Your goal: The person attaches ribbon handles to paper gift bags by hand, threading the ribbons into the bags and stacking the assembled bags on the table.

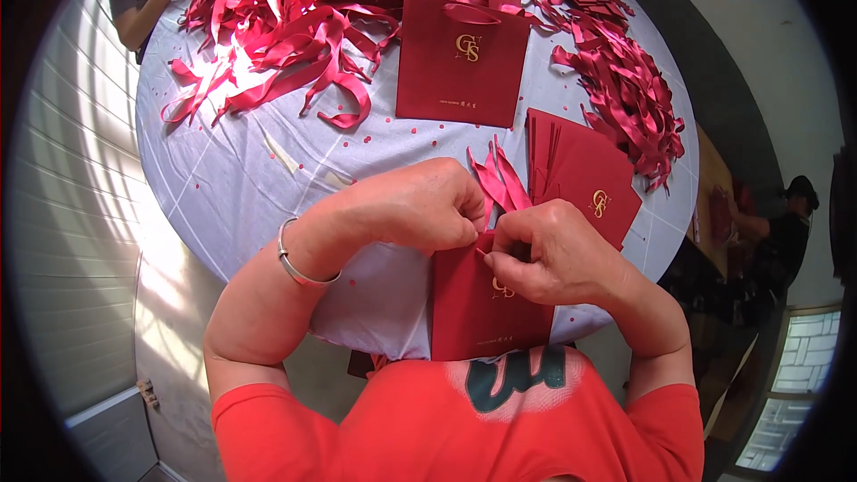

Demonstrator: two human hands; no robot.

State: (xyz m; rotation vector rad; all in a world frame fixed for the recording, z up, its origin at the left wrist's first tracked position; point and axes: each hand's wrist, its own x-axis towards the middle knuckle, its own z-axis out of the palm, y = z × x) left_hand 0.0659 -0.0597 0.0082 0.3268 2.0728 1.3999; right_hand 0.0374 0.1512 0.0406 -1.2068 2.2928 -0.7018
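Note:
A dark red paper gift bag [473,308] with a gold emblem lies at the table's near edge, against my front. Both my hands work at its top edge. My left hand [433,205] is closed, thumb and fingers pinched on a red ribbon [504,180] whose loops stand up behind the bag's mouth. My right hand [562,254] is closed too, over the bag's upper right part and partly covering the emblem. A small red ribbon tip shows at its fingertips. The hole or slot in the bag is hidden by my fingers.
A finished-looking bag with a ribbon handle [460,67] lies farther back. Several flat bags [589,174] are stacked at the right. Heaps of red ribbons [295,31] cover the far side, more ribbons [629,94] the right rim. Small red dots litter the cloth [241,187]. Other people sit beyond.

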